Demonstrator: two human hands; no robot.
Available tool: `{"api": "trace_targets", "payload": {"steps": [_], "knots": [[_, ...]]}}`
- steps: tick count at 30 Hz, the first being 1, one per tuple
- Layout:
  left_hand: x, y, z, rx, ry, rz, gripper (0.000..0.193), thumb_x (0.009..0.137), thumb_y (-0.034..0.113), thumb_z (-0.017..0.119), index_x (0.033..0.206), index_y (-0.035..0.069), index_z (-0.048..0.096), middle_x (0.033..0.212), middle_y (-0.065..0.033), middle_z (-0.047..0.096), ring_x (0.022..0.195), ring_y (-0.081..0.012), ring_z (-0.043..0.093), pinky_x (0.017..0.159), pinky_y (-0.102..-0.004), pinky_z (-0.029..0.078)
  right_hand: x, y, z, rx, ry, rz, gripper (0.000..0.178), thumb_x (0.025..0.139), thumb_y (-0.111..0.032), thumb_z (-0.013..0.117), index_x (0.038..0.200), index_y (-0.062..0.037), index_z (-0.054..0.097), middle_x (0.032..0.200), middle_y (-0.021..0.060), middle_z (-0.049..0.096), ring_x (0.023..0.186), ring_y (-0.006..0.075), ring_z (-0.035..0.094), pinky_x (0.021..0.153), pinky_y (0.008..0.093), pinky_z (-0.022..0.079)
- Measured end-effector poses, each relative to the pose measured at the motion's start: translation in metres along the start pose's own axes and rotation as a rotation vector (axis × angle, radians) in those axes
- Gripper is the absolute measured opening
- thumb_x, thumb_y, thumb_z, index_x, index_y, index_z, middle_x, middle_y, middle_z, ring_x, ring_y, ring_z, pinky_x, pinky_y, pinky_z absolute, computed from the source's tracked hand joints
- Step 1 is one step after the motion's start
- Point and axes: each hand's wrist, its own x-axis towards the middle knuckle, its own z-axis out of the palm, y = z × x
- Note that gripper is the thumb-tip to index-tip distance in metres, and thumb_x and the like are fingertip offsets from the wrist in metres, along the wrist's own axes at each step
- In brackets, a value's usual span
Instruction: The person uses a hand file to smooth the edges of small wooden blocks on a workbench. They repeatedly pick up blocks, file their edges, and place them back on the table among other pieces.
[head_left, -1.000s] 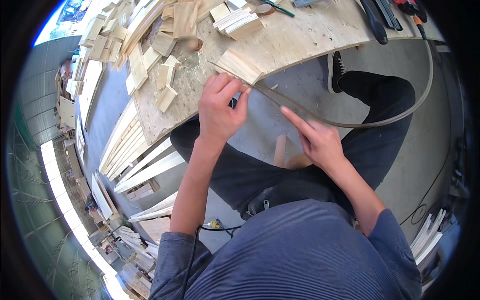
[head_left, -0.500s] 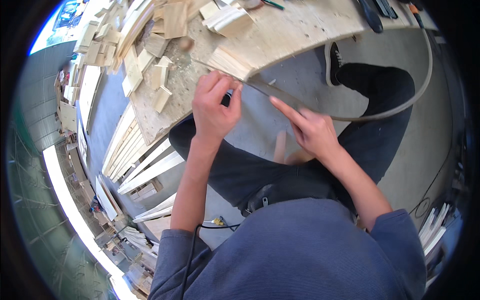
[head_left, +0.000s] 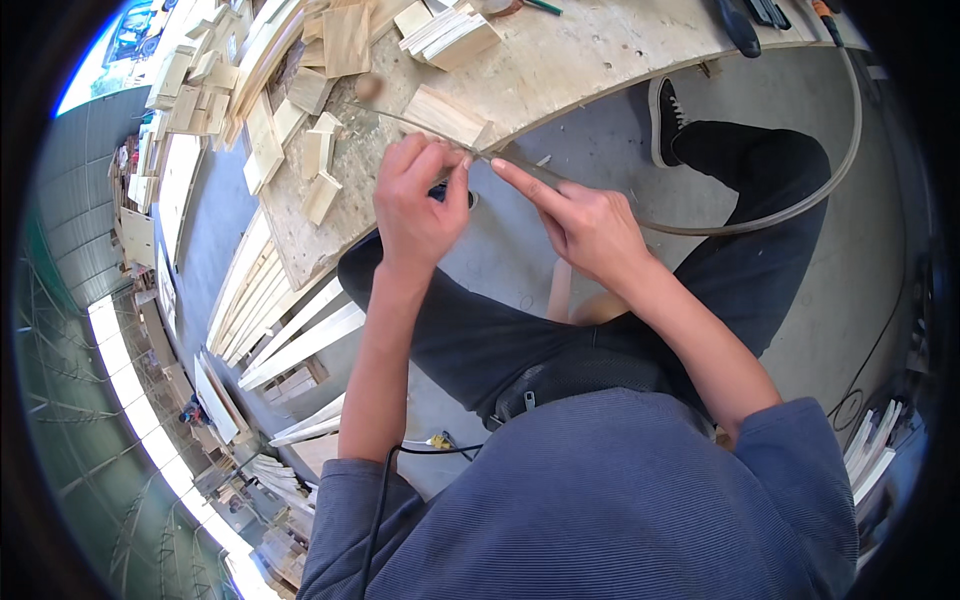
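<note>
Bench (head_left: pixel 600 75): big wood top curving across the upper part of the view, left side pretty much covered in wood bits.
Planks (head_left: pixel 250 300): a pale bunch lying down low, left of the bench corner.
Hose (head_left: pixel 845 165): loops down the right side, crosses the leg (head_left: pixel 760 165) and ends up behind the right hand (head_left: pixel 590 230).
Right hand: curled round the near end of the rod (head_left: pixel 400 121), 1 index finger stretched out along it.
Left hand (head_left: pixel 420 200): at the bench edge, thumb and fingertips drawn in narrow beside the rod. Kinda poor view in there, so I can't tell if they're actually gripping it.
Stack (head_left: pixel 450 38): thin boards sitting on the bench, behind the block (head_left: pixel 446 117).
Block: pale wood, lying at the bench edge just past the left fingertips.
Handle (head_left: pixel 741 35): black, over on the right, poking past the edge.
Rod: thin, slanting along the block's near side, far tip over the bench.
Knob (head_left: pixel 368 87): brown, roundish, near that tip.
</note>
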Motion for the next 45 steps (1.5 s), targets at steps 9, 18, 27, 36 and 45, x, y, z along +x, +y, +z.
{"api": "trace_targets", "payload": {"steps": [9, 18, 27, 36, 45], "knots": [[-0.002, -0.001, 0.005, -0.022, 0.033, 0.015, 0.013, 0.087, 0.001, 0.083, 0.091, 0.007, 0.072, 0.094, -0.0068, 0.069, 0.092, -0.0319, 0.067, 0.08, -0.0424, 0.055, -0.031, 0.004, -0.009, -0.019, -0.029, 0.043, 0.082, 0.097, -0.004, 0.074, 0.169, -0.0399, 0.057, 0.07, 0.0074, 0.057, 0.058, 0.03, 0.061, 0.057, 0.0455, 0.053], [0.003, -0.004, -0.001, -0.015, -0.007, -0.003, 0.012, 0.088, 0.0, 0.085, 0.093, 0.005, 0.075, 0.1, -0.0108, 0.074, 0.098, -0.0345, 0.071, 0.087, -0.0439, 0.057, -0.067, 0.005, -0.025, -0.024, -0.037, 0.084, 0.087, 0.094, -0.006, 0.076, 0.17, -0.041, 0.055, 0.07, 0.0063, 0.054, 0.056, 0.0291, 0.06, 0.054, 0.0452, 0.053], [-0.008, 0.001, 0.004, -0.065, -0.011, 0.063, 0.019, 0.081, 0.002, 0.091, 0.093, 0.007, 0.077, 0.104, -0.0095, 0.076, 0.101, -0.0334, 0.072, 0.088, -0.0419, 0.06, -0.09, -0.014, -0.038, -0.057, -0.055, 0.1, 0.084, 0.09, 0.005, 0.077, 0.166, -0.0286, 0.063, 0.072, 0.0071, 0.051, 0.056, 0.0258, 0.055, 0.055, 0.0431, 0.052], [-0.004, -0.007, 0.005, -0.05, -0.003, 0.051, 0.021, 0.079, 0.002, 0.092, 0.092, 0.008, 0.078, 0.1, -0.0068, 0.073, 0.095, -0.0299, 0.07, 0.083, -0.0403, 0.058, -0.021, -0.022, -0.008, -0.036, 0.028, 0.087, 0.088, 0.091, -0.001, 0.077, 0.169, -0.0368, 0.058, 0.072, 0.0072, 0.05, 0.057, 0.0285, 0.056, 0.055, 0.0463, 0.052], [-0.001, -0.009, 0.007, -0.04, 0.031, 0.063, 0.021, 0.079, 0.002, 0.092, 0.095, 0.008, 0.078, 0.098, -0.0058, 0.072, 0.092, -0.0289, 0.068, 0.08, -0.0394, 0.056, -0.063, 0.004, -0.022, -0.091, -0.018, 0.065, 0.094, 0.087, -0.004, 0.079, 0.171, -0.04, 0.055, 0.071, 0.0062, 0.049, 0.055, 0.0292, 0.059, 0.054, 0.0462, 0.054]]}}
